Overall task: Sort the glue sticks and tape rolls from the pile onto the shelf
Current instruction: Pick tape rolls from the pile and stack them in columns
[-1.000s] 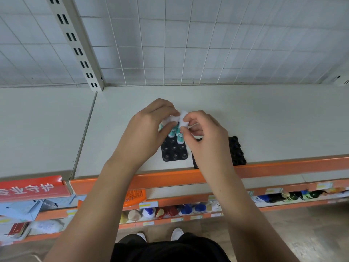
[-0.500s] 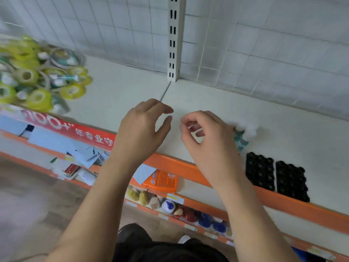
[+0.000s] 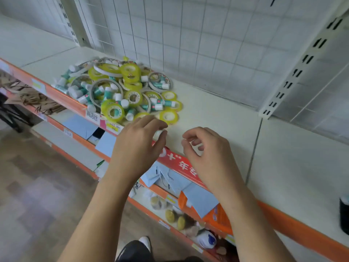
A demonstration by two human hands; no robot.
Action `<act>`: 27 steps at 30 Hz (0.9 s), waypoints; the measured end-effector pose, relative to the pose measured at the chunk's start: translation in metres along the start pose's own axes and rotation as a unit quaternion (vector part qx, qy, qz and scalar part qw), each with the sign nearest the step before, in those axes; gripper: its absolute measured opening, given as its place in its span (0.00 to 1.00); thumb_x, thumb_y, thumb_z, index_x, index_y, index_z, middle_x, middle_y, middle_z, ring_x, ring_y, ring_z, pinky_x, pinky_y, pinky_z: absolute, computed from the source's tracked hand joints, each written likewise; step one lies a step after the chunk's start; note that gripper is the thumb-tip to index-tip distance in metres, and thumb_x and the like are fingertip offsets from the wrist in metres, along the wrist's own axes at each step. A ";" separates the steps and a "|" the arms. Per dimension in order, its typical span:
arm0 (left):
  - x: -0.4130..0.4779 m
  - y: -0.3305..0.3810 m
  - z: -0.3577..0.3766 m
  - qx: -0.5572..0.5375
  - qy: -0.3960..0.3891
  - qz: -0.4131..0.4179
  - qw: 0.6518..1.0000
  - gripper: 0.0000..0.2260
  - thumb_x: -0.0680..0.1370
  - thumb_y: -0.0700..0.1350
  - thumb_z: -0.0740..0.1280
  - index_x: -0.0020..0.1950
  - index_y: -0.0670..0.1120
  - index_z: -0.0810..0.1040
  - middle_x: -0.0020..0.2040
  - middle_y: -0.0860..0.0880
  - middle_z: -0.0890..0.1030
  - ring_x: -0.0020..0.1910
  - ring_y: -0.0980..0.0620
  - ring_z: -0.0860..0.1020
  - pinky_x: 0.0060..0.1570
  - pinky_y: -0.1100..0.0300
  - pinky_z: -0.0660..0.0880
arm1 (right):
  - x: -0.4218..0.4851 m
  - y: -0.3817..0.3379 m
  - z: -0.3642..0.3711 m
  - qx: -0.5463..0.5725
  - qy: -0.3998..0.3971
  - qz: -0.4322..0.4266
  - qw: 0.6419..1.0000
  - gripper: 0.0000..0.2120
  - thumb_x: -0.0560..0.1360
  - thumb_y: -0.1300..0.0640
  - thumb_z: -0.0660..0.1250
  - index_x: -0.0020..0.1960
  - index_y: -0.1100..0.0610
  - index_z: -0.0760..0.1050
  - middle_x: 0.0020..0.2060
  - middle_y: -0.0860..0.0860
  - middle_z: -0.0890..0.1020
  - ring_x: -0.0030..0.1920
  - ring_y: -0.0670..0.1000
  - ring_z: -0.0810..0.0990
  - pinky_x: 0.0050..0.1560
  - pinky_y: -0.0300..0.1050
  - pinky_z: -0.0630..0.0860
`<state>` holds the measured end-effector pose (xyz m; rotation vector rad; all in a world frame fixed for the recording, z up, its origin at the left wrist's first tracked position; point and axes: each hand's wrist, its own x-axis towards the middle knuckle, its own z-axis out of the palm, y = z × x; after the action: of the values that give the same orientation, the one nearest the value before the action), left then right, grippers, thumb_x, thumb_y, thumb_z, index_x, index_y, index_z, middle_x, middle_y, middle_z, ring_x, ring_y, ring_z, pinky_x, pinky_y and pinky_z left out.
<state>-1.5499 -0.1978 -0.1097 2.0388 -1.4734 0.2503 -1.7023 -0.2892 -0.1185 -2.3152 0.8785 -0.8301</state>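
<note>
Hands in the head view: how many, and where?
2. The left hand hovers over the near edge of the pile of tape rolls and glue sticks; the right hand hovers beside it above the shelf. Neither visibly grips anything.

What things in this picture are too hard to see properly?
Head view only:
- Pile: its bottom layer is buried under the top items.
- White thing: mostly hidden by left hand.
- Black object: cut off by the right edge.
- Lower shelf goods: blurred, too small.
</note>
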 end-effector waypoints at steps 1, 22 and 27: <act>0.005 -0.014 -0.003 -0.004 -0.002 0.004 1.000 0.06 0.78 0.44 0.67 0.52 0.45 0.81 0.47 0.50 0.81 0.46 0.46 0.79 0.41 0.51 0.75 | 0.007 -0.006 0.011 0.003 0.002 0.004 1.000 0.03 0.76 0.56 0.69 0.50 0.52 0.79 0.45 0.44 0.80 0.44 0.44 0.77 0.47 0.46 0.77; 0.050 -0.110 -0.020 -0.056 -0.065 0.102 0.991 0.08 0.78 0.41 0.67 0.55 0.45 0.82 0.49 0.48 0.81 0.49 0.44 0.79 0.46 0.47 0.75 | 0.086 -0.045 0.109 -0.087 -0.097 0.021 0.991 0.19 0.74 0.53 0.72 0.64 0.53 0.74 0.57 0.49 0.79 0.59 0.53 0.74 0.58 0.50 0.73; 0.060 -0.099 -0.015 -0.070 -0.065 0.115 0.989 0.07 0.78 0.40 0.66 0.54 0.43 0.81 0.48 0.47 0.81 0.47 0.45 0.79 0.41 0.48 0.77 | 0.086 -0.035 0.091 -0.041 -0.027 0.031 0.998 0.16 0.74 0.59 0.70 0.61 0.55 0.77 0.50 0.49 0.82 0.54 0.51 0.78 0.55 0.49 0.76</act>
<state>-1.4354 -0.2171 -0.1048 1.8035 -1.7587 0.1044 -1.5737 -0.3053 -0.1265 -2.3564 0.9722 -0.7159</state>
